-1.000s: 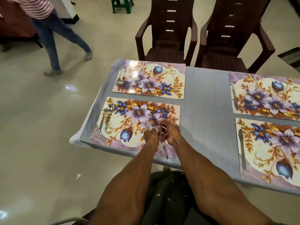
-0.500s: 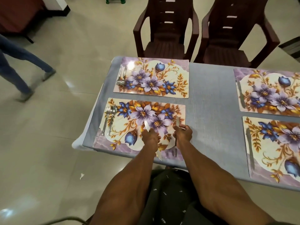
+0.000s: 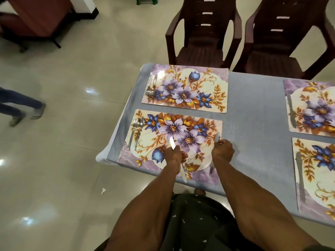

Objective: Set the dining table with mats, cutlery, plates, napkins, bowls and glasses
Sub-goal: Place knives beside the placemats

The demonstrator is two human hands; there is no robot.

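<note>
Knives (image 3: 172, 144) apart now, hands (image 3: 222, 150) spread wider

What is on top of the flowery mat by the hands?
On the near placemat lie a fork and spoon at its left edge, and a knife under the right hand, which hides its middle.

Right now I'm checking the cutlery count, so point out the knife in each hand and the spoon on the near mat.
Knife in left hand (image 3: 172, 143): head view, on the blade above the fist.
Knife in right hand (image 3: 216, 136): head view, on the blade tip.
Spoon (image 3: 141, 122): head view, on the bowl.
</note>
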